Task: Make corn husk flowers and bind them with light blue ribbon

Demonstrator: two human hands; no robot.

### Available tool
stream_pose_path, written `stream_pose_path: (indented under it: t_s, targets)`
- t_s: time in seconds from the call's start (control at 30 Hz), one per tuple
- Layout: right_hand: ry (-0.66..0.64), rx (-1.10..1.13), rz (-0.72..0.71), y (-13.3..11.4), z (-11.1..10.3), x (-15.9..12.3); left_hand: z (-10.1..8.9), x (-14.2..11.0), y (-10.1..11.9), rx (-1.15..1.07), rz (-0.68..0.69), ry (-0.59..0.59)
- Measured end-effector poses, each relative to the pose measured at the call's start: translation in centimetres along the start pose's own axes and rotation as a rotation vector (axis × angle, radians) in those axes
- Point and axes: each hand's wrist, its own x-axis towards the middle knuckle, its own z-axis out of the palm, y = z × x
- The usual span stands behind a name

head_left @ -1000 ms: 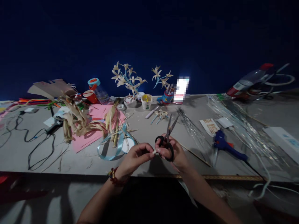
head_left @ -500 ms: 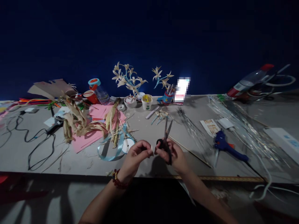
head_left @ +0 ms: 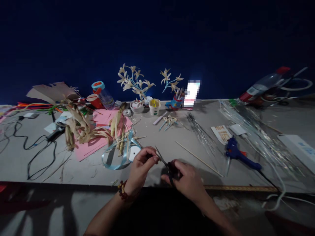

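My right hand (head_left: 185, 175) is closed round the handles of dark scissors (head_left: 163, 160), whose blades point up and left to the fingertips of my left hand (head_left: 145, 164). That left hand is pinched on a small pale piece of husk (head_left: 157, 159), mostly hidden by the fingers. The scissor tips lie right beside the piece; whether they touch it I cannot tell. Left of the hand, a loop of light blue ribbon (head_left: 113, 166) runs from a white spool (head_left: 134, 153). A thin stick (head_left: 199, 159) lies to the right, beyond my right hand.
Dried corn husks (head_left: 80, 126) lie over pink paper (head_left: 86, 150) on the left. Husk flowers (head_left: 134, 80) stand in cups at the back, near a lit phone (head_left: 192, 93). On the right are a blue glue gun (head_left: 240, 155), wires (head_left: 200, 131) and a bottle (head_left: 263, 87).
My right hand has moved down and turned the scissors from upright to slanting left, bringing their tips to my left fingers. My left hand has barely moved and keeps its pinch.
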Motion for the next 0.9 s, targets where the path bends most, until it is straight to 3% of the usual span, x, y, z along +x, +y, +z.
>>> stream_pose_path:
  t_s: [0.23,0.9]
  targets:
    - [-0.020,-0.021,-0.024,-0.15,-0.17,0.36,-0.01,0.03,0.14,0.030,0.051,-0.028]
    - [-0.051,0.055,0.004,-0.63,-0.84,0.73,-0.19,0.24,0.09,0.052,0.025,-0.038]
